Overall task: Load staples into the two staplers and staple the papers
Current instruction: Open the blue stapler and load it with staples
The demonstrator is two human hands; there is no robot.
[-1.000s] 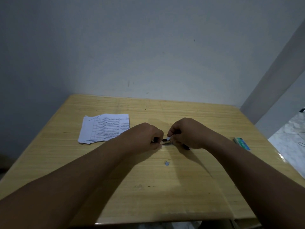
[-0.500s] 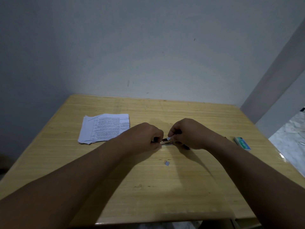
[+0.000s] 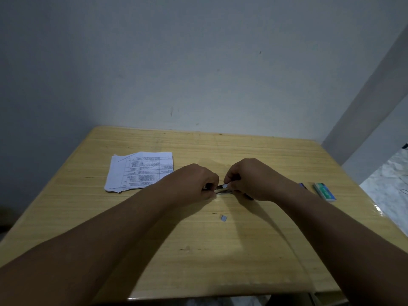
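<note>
A small dark stapler (image 3: 221, 190) with a shiny metal rail lies at the middle of the wooden table (image 3: 220, 261), mostly covered by both hands. My left hand (image 3: 194, 184) grips its left end. My right hand (image 3: 251, 178) covers its right end and pinches a small strip of staples (image 3: 225, 185) over the rail. A stack of printed papers (image 3: 140, 171) lies to the left of my left hand. A second stapler (image 3: 303, 185) shows only as a dark blue tip behind my right forearm.
A green and white staple box (image 3: 324, 192) lies near the table's right edge. A small loose piece of staples (image 3: 223, 217) rests on the wood in front of my hands. A grey wall runs along the table's far edge.
Both hands stay on the stapler in nearly the same place. The fingers of my right hand have shifted slightly with the staple strip.
</note>
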